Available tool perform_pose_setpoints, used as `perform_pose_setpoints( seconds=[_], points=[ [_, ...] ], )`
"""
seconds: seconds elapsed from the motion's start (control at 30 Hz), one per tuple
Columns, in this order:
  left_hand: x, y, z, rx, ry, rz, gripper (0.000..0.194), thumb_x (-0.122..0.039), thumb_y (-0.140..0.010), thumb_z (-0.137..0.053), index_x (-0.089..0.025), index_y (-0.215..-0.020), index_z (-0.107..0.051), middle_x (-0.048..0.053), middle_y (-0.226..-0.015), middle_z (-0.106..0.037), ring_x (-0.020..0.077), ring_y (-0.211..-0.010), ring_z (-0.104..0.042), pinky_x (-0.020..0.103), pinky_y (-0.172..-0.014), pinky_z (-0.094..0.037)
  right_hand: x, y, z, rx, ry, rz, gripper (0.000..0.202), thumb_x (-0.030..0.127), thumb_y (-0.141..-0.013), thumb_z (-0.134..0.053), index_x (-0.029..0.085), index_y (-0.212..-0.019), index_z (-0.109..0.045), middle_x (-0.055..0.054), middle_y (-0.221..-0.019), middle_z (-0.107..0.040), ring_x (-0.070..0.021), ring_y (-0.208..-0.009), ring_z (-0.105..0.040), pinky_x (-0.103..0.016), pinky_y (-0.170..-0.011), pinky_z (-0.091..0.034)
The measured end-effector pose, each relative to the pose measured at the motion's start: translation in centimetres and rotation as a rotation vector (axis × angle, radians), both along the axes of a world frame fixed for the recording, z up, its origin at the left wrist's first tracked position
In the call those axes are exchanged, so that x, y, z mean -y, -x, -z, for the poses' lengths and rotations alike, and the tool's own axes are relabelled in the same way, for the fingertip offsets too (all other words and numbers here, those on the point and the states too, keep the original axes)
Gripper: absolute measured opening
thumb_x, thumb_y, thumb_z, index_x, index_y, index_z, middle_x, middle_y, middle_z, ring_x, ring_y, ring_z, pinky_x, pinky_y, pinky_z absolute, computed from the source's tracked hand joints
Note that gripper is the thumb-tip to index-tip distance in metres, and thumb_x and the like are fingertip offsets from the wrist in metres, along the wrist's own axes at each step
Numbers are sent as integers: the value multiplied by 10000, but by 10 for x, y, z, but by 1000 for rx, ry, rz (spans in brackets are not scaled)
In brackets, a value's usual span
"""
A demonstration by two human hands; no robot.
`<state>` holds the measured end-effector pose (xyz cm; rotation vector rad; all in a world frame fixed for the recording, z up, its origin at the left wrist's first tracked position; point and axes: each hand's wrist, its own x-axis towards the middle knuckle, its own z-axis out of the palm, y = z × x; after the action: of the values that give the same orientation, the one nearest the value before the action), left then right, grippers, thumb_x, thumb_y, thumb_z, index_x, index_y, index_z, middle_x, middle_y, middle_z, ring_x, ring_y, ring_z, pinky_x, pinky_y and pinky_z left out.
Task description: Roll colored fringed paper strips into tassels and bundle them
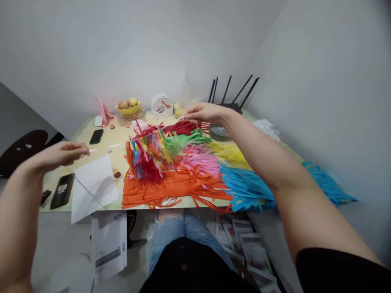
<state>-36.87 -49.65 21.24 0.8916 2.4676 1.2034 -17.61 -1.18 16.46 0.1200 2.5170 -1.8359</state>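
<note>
My left hand (69,154) is raised over the left side of the table, its fingers pinched on a thin white string that trails down across a white sheet (94,183). Above the far middle of the table, my right hand (195,113) pinches the string's other side. Between my hands hangs a blurred row of multicolored tassels (148,156). Beneath and beside it lie bundles of cut strips: orange (171,185), pink (201,160), green (180,142), red (183,127), yellow (229,154) and blue (253,187).
A phone (96,136) and a dark device (62,191) lie at the left. Along the wall stand a yellow fruit bowl (128,109), a white holder (162,106) and a black router (230,107). A tape roll (219,132) sits by my right forearm.
</note>
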Motion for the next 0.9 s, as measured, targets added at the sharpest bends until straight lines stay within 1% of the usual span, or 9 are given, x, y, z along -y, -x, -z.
perform_pose_setpoints(
  seconds=[0.1,0.17,0.3,0.43,0.5,0.57,0.7,0.77,0.9],
  points=[
    [-11,-8,-9,238,-55,-44,265,-240,-969,-464,-70,-802,-581,-119,-439,-353,-39,-323,-319,31,-439,-261,10,-4,-6,-96,92,39,189,154,-961,-611,146,-830,-747,3,-542,-622,-87,-549,-550,-212,-583,-419],
    [-28,-44,-3,262,-267,-90,298,-299,-969,-464,-116,-748,-545,-124,-397,-297,-15,-299,-282,58,-409,-258,40,-10,1,-65,179,-29,177,212,-950,-647,146,-803,-721,-36,-639,-707,-95,-575,-606,-212,-600,-463],
    [-78,-154,61,317,-205,143,326,-464,-878,-647,-139,-869,-642,-20,-480,-605,110,-422,-566,195,-473,-458,142,-25,46,234,443,-340,239,282,-935,-652,149,-739,-619,-45,-678,-729,-96,-574,-645,-199,-616,-519],
    [-104,-217,127,221,30,257,280,-393,-913,-545,-171,-771,-639,50,-663,-732,174,-594,-674,272,-633,-519,205,-28,73,221,529,-203,261,192,-979,-475,161,-726,-530,7,-581,-640,-71,-464,-564,-171,-532,-478],
    [-101,-220,131,40,185,309,254,-318,-910,-540,-180,-730,-656,48,-704,-740,175,-625,-669,273,-653,-490,204,-24,66,163,513,-134,272,146,-978,-426,159,-719,-507,39,-547,-580,-40,-390,-441,-140,-453,-381],
    [-97,-211,116,-152,190,278,245,-322,-926,-555,-191,-757,-675,39,-729,-730,173,-637,-653,284,-673,-484,193,-17,49,113,469,-86,277,98,-952,-437,141,-695,-530,66,-500,-511,-19,-348,-309,-130,-385,-241],
    [-115,-174,77,-501,-265,30,266,-385,-880,-663,-198,-1069,-651,81,-1052,-717,217,-966,-673,362,-963,-501,179,-9,4,22,314,-142,265,16,-864,-501,106,-636,-603,42,-506,-550,-19,-370,-316,-165,-369,-186],
    [-136,-152,70,-444,-347,133,404,-400,-802,-721,-177,-1125,-626,96,-1104,-692,236,-1022,-654,377,-973,-505,178,-10,-21,-105,181,-238,264,11,-862,-508,103,-640,-618,32,-532,-573,-26,-418,-376,-163,-416,-263],
    [-157,-108,65,-260,-97,267,298,-431,-816,-660,-148,-906,-677,47,-837,-677,215,-824,-632,352,-831,-517,158,-23,-68,-331,-164,-291,139,49,-872,-623,73,-782,-725,44,-543,-604,-31,-504,-445,-158,-501,-324]
  ],
)
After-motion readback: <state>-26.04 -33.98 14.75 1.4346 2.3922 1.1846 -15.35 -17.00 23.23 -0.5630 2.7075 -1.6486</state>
